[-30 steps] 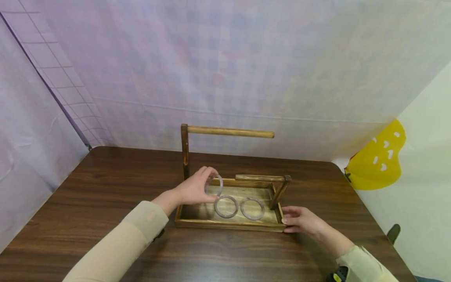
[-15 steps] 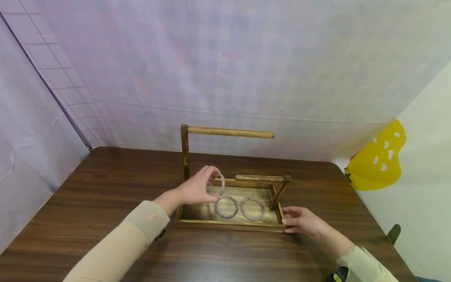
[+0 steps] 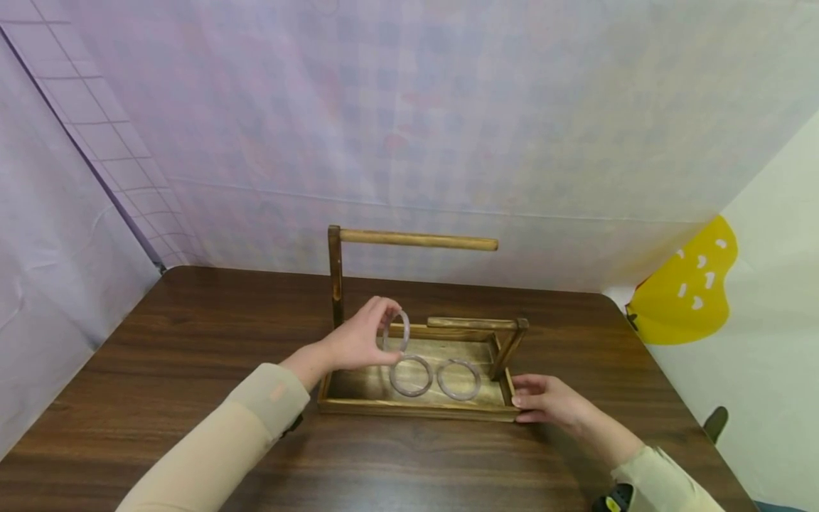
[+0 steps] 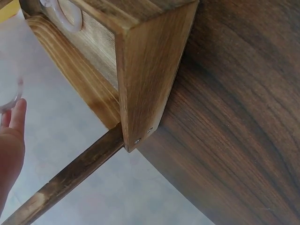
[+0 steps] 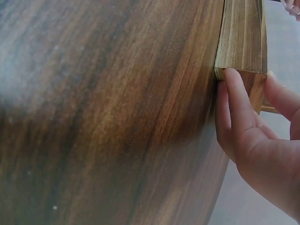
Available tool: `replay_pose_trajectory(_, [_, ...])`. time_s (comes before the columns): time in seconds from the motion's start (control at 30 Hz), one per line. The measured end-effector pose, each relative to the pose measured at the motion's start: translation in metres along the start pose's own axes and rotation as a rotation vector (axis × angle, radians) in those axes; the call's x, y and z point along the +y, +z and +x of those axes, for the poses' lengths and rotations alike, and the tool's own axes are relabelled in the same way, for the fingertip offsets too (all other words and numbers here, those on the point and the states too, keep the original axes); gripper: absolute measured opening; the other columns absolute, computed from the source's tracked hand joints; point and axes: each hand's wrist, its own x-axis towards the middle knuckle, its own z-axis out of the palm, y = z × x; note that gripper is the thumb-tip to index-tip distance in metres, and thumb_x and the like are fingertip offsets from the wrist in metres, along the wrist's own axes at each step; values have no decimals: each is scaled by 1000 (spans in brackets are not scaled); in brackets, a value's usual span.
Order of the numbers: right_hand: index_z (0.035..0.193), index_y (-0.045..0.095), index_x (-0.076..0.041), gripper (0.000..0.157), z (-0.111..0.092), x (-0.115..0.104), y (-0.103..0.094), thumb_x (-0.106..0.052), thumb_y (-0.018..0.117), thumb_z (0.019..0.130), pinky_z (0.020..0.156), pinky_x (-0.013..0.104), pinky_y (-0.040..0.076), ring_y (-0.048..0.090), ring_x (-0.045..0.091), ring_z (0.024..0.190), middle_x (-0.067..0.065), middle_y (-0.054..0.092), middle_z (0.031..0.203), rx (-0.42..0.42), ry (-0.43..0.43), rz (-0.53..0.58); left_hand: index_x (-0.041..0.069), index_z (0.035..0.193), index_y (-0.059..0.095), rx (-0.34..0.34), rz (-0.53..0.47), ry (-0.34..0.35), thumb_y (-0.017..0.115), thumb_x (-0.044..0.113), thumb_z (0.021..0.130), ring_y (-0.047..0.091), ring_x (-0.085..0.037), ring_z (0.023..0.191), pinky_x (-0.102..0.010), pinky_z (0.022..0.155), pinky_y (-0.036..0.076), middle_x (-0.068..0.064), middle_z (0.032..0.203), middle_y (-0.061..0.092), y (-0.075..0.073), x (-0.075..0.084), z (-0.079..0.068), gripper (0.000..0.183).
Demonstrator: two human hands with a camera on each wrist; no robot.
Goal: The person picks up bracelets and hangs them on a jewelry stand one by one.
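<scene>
A pale translucent bangle (image 3: 407, 334) is held upright by my left hand (image 3: 361, 338), pinched between thumb and fingertips above the wooden display stand (image 3: 416, 409). Inside its tray lie two similar items, a middle bangle (image 3: 411, 394) and a right bangle (image 3: 458, 397), side by side. Part of the held ring is also visible beside my left fingers (image 4: 18, 115) in the left wrist view. My right hand (image 3: 553, 405) grips the tray's right end; in the right wrist view the thumb (image 5: 279, 93) touches the upper edge and the fingers (image 5: 239, 101) the outer corner.
Over the tray reach a tall wooden bar (image 3: 419, 240) from the left post and a lower bar (image 3: 470, 323) from the right post. The dark wood-grain table (image 3: 224, 341) ends at a patterned curtain (image 3: 397, 142). A yellow shape (image 3: 687, 299) hangs at the right.
My left hand has raised the bangle slightly and shifted it a little to the right, turning its ring more into view. The right hand and the stand stay put.
</scene>
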Motion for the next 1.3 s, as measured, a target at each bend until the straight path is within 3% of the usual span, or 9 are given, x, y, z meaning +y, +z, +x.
replay_pose_trajectory(0.67, [135, 19, 24, 67, -1, -2, 1, -5, 59, 90, 80, 34, 56, 63, 13, 91, 16, 59, 112, 4, 8, 1, 8, 127, 41, 64, 58, 33, 76, 22, 76, 49, -20, 108, -35, 94, 48, -10, 120, 45, 3, 7, 3, 64])
replay_pose_trajectory(0.97, [133, 20, 25, 66, 0, -2, 1, -4, 59, 89, 80, 34, 57, 62, 12, 90, 15, 60, 110, 3, -10, 2, 7, 128, 41, 78, 26, 55, 76, 19, 75, 50, -22, 110, -35, 97, 47, -10, 121, 45, 6, 9, 8, 65])
replay_pose_trajectory(1.3, [134, 20, 24, 64, 0, -2, 1, -3, 59, 90, 79, 34, 57, 63, 12, 90, 15, 59, 110, 14, 5, 9, 5, 127, 40, 76, 7, 85, 76, 18, 75, 50, -25, 110, -42, 97, 46, -13, 121, 44, 11, 12, 14, 64])
